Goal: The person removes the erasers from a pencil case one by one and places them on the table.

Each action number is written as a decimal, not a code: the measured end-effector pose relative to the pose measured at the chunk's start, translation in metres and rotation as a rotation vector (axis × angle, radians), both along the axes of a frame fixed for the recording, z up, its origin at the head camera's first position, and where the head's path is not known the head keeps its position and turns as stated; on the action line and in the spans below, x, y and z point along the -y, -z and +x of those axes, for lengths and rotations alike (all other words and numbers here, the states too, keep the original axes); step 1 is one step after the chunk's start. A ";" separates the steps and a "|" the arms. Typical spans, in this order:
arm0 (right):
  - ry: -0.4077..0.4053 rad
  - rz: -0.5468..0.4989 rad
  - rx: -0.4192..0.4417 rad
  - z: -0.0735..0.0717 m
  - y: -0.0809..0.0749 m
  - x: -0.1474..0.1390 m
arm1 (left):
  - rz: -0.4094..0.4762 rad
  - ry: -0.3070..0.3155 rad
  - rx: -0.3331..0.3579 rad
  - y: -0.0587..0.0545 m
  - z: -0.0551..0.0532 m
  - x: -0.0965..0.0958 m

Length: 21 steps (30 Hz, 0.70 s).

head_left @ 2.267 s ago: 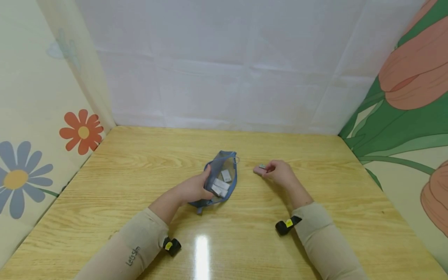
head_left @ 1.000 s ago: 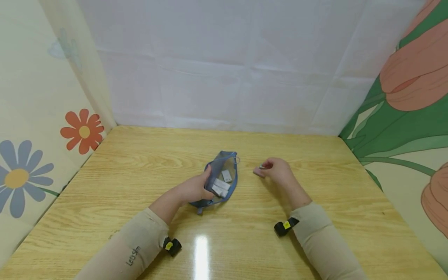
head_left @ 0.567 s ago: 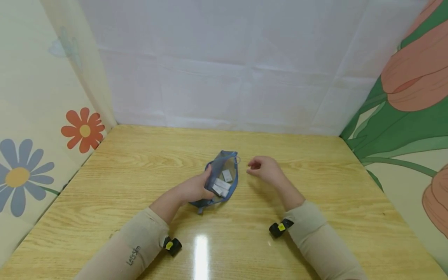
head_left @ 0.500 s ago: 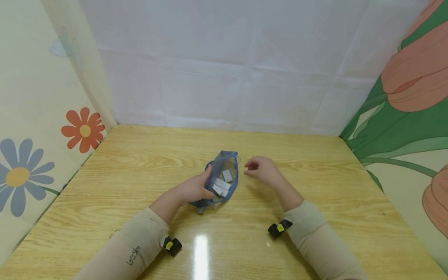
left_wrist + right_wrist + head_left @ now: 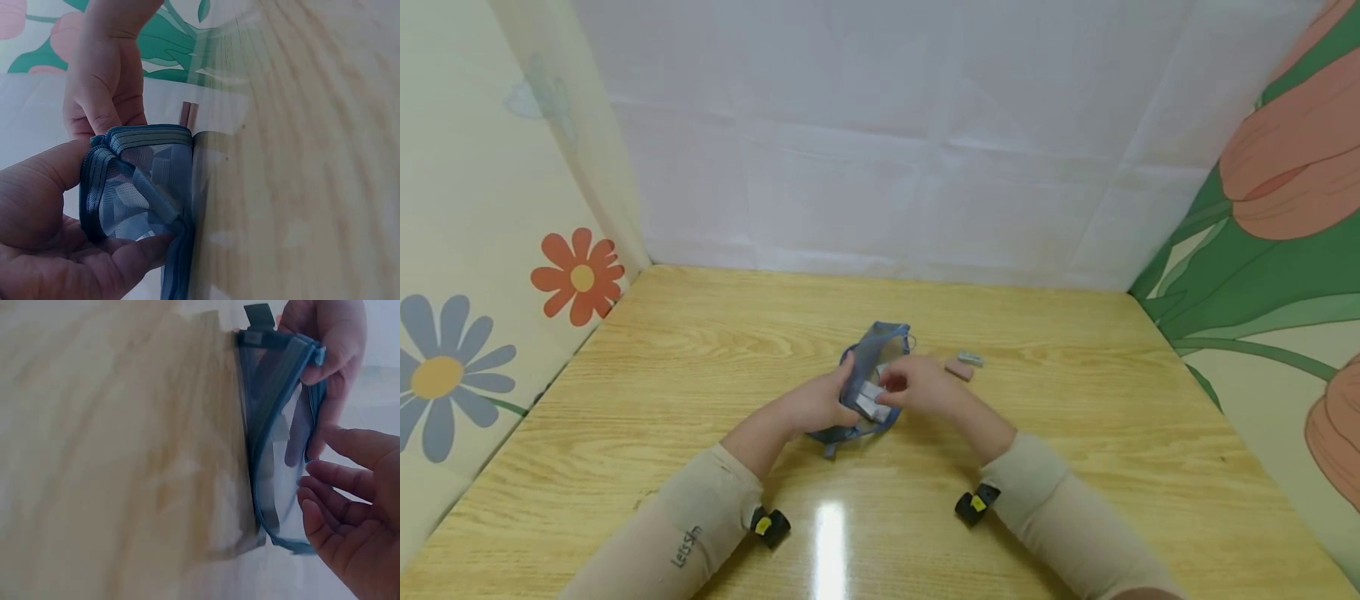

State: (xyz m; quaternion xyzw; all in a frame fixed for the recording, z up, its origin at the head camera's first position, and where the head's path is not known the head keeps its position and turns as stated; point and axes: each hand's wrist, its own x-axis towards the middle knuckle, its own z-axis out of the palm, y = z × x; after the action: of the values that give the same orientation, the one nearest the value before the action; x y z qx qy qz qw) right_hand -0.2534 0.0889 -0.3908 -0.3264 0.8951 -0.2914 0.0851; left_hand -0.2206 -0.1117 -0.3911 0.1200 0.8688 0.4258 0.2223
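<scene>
My left hand (image 5: 811,407) grips the side of a blue mesh zip pouch (image 5: 865,357), which lies on the table with its mouth held wide. Several small white blocks (image 5: 869,402) are inside it. My right hand (image 5: 925,387) reaches over the pouch's right rim, thumb and fingers loosely bent and apart. Nothing shows between the right fingers (image 5: 344,478) in the right wrist view. To the right of the pouch, a small pink block (image 5: 959,369) and a pale green-and-white block (image 5: 971,358) lie close together on the table.
The wooden table (image 5: 715,333) extends around the pouch to a white cloth backdrop (image 5: 850,167). Flower-printed sheets (image 5: 460,208) flank both sides. A black wrist camera (image 5: 770,527) is strapped at the left sleeve, another camera (image 5: 977,505) at the right.
My right hand has let go beside the pink block and moved left to the pouch's mouth. The pink and pale green blocks are now uncovered. My left hand keeps its place on the pouch.
</scene>
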 end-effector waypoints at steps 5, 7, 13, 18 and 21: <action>-0.046 -0.010 -0.021 0.004 0.003 0.007 | -0.003 0.005 -0.010 -0.001 0.000 0.000; -0.055 0.001 -0.038 0.006 0.002 0.009 | 0.002 0.002 -0.010 -0.001 -0.001 0.000; -0.074 0.035 -0.045 0.007 0.005 0.012 | 0.024 -0.007 0.001 0.001 0.000 0.000; -0.076 0.048 -0.041 0.006 0.008 0.012 | 0.015 -0.004 -0.006 0.002 -0.001 -0.001; -0.059 0.059 -0.038 0.006 0.009 0.013 | 0.015 0.001 -0.015 0.002 -0.001 -0.001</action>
State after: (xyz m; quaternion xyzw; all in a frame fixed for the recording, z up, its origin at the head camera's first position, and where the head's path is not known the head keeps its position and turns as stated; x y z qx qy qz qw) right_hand -0.2472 0.0756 -0.3999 -0.3556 0.8947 -0.2562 0.0862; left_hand -0.2214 -0.1112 -0.3930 0.1254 0.8672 0.4312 0.2152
